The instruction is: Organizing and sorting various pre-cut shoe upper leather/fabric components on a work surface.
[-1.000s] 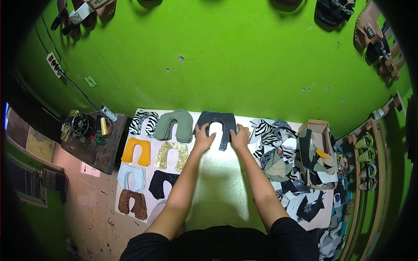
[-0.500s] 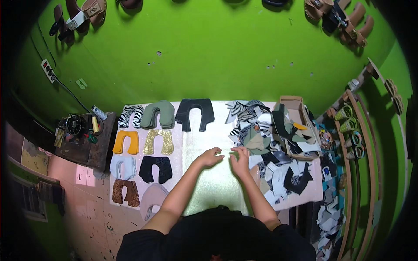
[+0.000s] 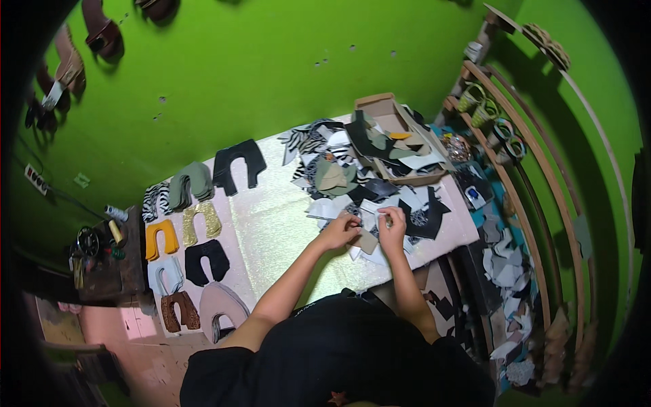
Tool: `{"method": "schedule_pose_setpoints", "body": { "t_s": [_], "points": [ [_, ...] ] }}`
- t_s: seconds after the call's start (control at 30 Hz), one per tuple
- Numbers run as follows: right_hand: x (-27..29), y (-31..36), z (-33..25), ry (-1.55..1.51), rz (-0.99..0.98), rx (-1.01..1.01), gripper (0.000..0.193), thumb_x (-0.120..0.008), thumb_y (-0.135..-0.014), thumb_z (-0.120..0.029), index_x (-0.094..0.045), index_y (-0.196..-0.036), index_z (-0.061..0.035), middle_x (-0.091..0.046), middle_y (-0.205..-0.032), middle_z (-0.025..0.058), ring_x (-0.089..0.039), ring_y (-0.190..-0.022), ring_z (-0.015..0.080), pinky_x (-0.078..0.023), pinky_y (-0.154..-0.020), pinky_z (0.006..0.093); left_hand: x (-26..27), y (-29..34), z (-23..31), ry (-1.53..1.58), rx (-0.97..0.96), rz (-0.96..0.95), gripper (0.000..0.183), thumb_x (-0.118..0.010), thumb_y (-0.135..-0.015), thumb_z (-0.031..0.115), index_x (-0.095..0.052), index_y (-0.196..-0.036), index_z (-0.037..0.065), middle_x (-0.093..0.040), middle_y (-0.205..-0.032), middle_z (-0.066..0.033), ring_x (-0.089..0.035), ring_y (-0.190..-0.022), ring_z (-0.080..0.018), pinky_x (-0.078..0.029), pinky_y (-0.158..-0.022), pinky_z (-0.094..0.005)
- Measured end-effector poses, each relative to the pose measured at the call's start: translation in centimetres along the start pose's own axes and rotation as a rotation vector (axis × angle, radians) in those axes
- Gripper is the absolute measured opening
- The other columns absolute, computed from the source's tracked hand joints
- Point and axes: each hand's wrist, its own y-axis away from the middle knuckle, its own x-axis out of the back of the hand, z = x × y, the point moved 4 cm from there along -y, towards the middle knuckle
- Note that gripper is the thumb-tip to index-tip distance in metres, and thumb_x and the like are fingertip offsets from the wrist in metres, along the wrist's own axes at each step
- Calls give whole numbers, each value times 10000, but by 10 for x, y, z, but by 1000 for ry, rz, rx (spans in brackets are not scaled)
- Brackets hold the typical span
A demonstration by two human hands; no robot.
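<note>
Both my hands are over the near part of a heap of cut leather and fabric scraps (image 3: 333, 178) on the table. My left hand (image 3: 339, 231) has its fingers curled beside a beige-grey scrap (image 3: 367, 242). Close to its right, my right hand (image 3: 392, 229) is bent with fingertips drawn together at some white scraps (image 3: 369, 216). What either hand pinches, if anything, is too small to make out. A black scrap (image 3: 426, 220) lies just right of my right hand.
Stacks of U-shaped pieces line the table's left side, among them black (image 3: 239, 165), green (image 3: 190, 184), orange (image 3: 161, 239) and gold (image 3: 202, 223). A cardboard box (image 3: 419, 178) of scraps stands at the back right. A wooden rack (image 3: 536, 163) with sandals is at the right.
My view has turned to the right. My hands have gone from above the shiny middle of the table to the scraps, and their fingers now curl in among them.
</note>
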Motion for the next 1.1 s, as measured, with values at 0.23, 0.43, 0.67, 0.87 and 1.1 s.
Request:
{"method": "schedule_pose_setpoints", "body": {
  "t_s": [0.23, 0.43, 0.67, 0.87, 1.1],
  "points": [
    [87, 2, 90, 598, 173, -479, 450, -662, -694, -255, -491, -1053, -45, -457, -1047, 195, -419, -1001, 346, -324, -891, 415, -77, -22, 35, -130, -56, -235, 324, -565, -805, 201, -527, -1059, 3, -585, -1000, -150, -560, -945, -207, -427, -838, -306],
    [99, 6, 104, 778, 12, -780, 708, -733, -631, -342, -381, -1156, -27, -428, -1098, 232, -406, -1055, 382, -359, -896, 425, -107, -33, 34, -379, -128, -275, 347, -571, -788, 256, -536, -1055, 37, -559, -1041, -186, -520, -1007, -309, -400, -867, -358],
    [118, 8, 151, 736, 232, -529, 563, -729, -632, -183, -441, -1079, 1, -540, -994, 191, -545, -878, 317, -447, -782, 366, -113, -45, 17, -464, -23, -328, 420, -599, -759, 329, -551, -1053, 33, -540, -1057, -216, -428, -1096, -349, -366, -910, -388],
    [132, -1, 150, 63, 228, -474, 193, -665, -706, -76, -589, -858, 15, -569, -666, 54, -566, -643, 162, -450, -583, 285, -113, -56, 30, -488, 15, -229, 410, -599, -757, 294, -530, -1073, 43, -540, -1060, -189, -462, -1050, -341, -362, -902, -393],
    [152, -24, 110, -313, 397, -401, 197, -570, -812, -49, -564, -954, 86, -595, -827, 99, -570, -762, 145, -459, -689, 232, -128, -65, 87, -526, -288, -34, 508, -649, -698, 309, -487, -1116, 70, -442, -1207, -148, -398, -1125, -310, -321, -930, -411]
  ]
}}
